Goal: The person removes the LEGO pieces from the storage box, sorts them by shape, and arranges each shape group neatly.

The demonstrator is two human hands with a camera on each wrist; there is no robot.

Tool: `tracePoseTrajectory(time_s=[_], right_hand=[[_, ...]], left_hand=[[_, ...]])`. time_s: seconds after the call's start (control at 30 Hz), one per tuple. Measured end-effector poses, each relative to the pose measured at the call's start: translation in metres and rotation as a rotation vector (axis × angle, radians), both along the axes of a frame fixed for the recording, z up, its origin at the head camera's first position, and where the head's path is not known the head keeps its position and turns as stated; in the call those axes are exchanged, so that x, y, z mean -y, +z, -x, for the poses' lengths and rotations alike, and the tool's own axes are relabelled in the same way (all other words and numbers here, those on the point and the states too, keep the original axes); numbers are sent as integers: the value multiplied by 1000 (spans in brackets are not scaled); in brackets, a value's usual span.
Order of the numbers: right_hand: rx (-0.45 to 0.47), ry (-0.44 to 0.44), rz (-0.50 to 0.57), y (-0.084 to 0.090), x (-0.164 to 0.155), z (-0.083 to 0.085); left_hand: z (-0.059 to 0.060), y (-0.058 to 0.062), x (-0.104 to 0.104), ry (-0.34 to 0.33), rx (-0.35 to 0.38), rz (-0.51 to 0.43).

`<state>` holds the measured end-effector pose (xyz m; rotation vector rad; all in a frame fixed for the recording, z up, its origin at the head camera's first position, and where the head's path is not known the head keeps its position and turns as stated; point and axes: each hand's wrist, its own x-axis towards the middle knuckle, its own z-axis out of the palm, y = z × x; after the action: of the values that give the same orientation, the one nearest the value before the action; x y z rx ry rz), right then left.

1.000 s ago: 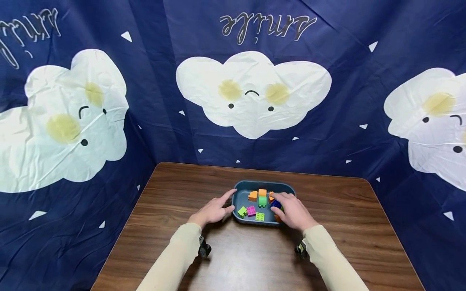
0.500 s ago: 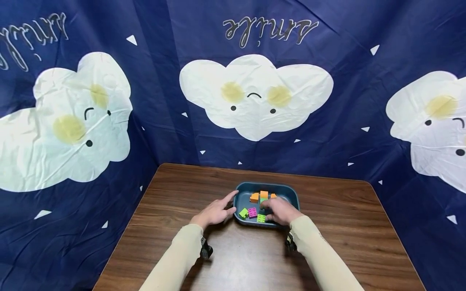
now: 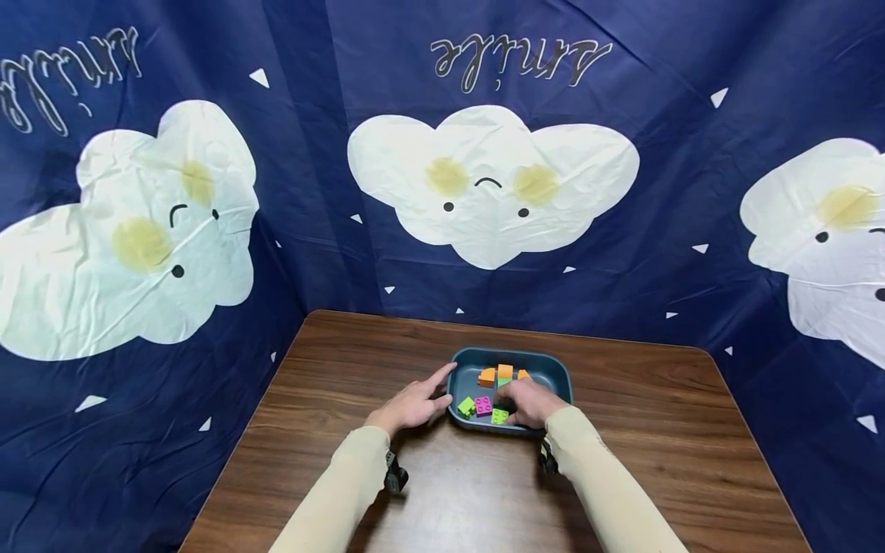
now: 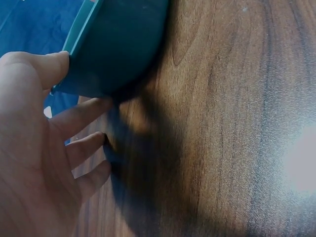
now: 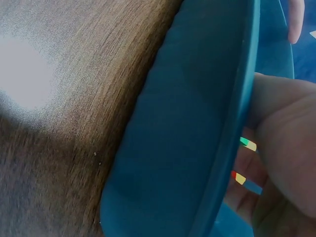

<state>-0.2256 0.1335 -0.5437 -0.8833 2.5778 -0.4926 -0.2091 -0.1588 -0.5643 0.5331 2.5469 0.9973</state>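
Nearest, two cream sleeves (image 3: 332,491) run forward over the wooden table (image 3: 622,461) to a teal tray (image 3: 556,367) at its middle. The left hand (image 3: 409,405) lies flat beside the tray's left wall, fingers straight and spread, thumb touching the rim; steadying it this way looks wise, so the tray won't slide. The right hand (image 3: 527,402) reaches over the near rim with fingers bent down among the bricks; it may be pinching one, but the head view hides its fingertips, so I cannot tell. A light, upright lift would spare the neighbours. Past the knuckles sit a pink brick (image 3: 483,405), green bricks (image 3: 466,405) and orange bricks (image 3: 505,372).
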Motion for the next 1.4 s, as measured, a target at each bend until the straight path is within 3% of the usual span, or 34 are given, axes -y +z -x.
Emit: tracePoseTrajectory(time_s=[0.47, 1.07, 1.4], right_hand=[[37, -39, -65, -2, 7, -1], [11, -54, -95, -5, 7, -1], [-24, -43, -87, -3, 5, -1]], left_hand=[[1, -3, -1, 4, 9, 8], [1, -4, 0, 6, 10, 5], [1, -7, -1, 37, -29, -20]])
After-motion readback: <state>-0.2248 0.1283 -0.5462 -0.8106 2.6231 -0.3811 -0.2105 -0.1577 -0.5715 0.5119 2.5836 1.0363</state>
